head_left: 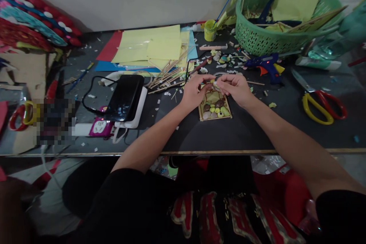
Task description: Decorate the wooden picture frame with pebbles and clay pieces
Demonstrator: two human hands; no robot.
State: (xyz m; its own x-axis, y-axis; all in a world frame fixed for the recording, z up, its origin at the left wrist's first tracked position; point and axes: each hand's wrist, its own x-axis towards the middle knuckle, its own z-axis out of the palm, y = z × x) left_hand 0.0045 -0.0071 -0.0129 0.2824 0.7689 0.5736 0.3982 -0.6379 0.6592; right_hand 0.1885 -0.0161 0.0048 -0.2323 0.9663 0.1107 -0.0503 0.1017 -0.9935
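A small framed craft panel [215, 103] lies on the dark table, edged with thin sticks. Painted pebbles [219, 111] in yellow, brown and grey cover its near part, and reddish-brown lines run over the rest. My left hand [197, 89] is above the panel's far left corner, its thumb and finger pinched near a small yellowish bit. My right hand [233, 87] pinches a small whitish piece [215, 83] at the panel's far edge, close to the left fingertips. Exactly what the left fingers grip is too small to make out.
Loose wooden sticks [164, 75] and yellow paper sheets [148, 45] lie behind. A blue glue gun [265, 65], scissors [317, 103] and a green basket [263, 38] are at right. A phone [126, 97] with cables is at left. Paper scraps litter the table.
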